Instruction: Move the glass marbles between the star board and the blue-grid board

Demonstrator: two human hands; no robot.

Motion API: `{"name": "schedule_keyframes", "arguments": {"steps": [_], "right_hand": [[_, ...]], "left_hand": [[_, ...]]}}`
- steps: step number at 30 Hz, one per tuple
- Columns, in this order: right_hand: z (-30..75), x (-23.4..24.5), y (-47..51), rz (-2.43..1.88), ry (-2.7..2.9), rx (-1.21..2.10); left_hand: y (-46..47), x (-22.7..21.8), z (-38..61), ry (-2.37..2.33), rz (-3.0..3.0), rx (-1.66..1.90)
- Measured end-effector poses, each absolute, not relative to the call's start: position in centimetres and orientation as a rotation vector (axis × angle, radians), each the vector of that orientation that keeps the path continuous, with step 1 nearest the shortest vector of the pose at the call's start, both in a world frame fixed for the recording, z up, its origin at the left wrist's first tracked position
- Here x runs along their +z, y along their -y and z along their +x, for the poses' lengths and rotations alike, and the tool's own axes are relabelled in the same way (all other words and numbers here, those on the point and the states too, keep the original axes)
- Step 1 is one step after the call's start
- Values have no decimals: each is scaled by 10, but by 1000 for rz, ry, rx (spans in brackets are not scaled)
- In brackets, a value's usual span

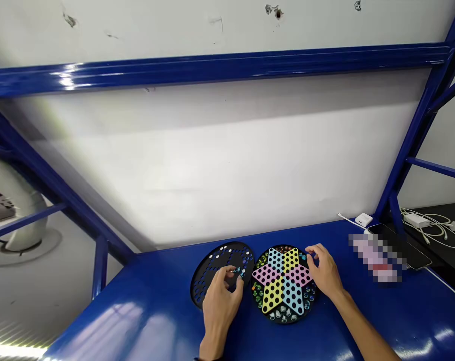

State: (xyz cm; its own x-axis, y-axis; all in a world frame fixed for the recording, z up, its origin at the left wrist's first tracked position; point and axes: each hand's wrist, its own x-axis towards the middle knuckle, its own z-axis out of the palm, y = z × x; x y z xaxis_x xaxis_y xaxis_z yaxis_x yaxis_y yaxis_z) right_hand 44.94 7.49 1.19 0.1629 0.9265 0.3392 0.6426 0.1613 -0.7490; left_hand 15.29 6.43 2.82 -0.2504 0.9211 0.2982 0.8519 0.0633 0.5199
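A round Chinese-checkers board (283, 283) with a star of pink, yellow and light-blue points lies on the blue table (144, 306). Glass marbles sit in its black rim tray. A round black lid (212, 265) with holes lies to its left. My left hand (221, 301) rests over the lid's right part, fingers pinched on small blue marbles (239, 271). My right hand (325, 273) rests on the board's right edge, fingers curled at the upper right rim; what they hold is not visible.
A white wall and blue metal frame beams (212, 67) rise behind the table. A dark phone (408, 248), a white charger (363, 219) and white cables (434, 228) lie at the right. A white pipe (20, 210) stands at the left.
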Motion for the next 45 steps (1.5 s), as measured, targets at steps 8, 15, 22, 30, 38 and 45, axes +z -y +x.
{"name": "schedule_keyframes", "arguments": {"steps": [8,15,22,30,38,45], "right_hand": [[465,1,-78,-1666,1900,405],[459,12,-89,-1760,1939,499],[454,34,-98,-1845,2137,356],[450,36,-105,-1909,2236,344],[457,25,-99,-1750,2145,375],[462,12,-101,-1655,2108,398]], "left_hand": [[-63,28,163,-2066,1998,1086],[-64,28,164,-2041,2020,1123],[-61,29,168,-1969,2111,1179],[-60,27,173,-1852,2211,1145],[-59,28,174,-1801,2211,1180],[-59,28,173,-1746,2214,1214]]}}
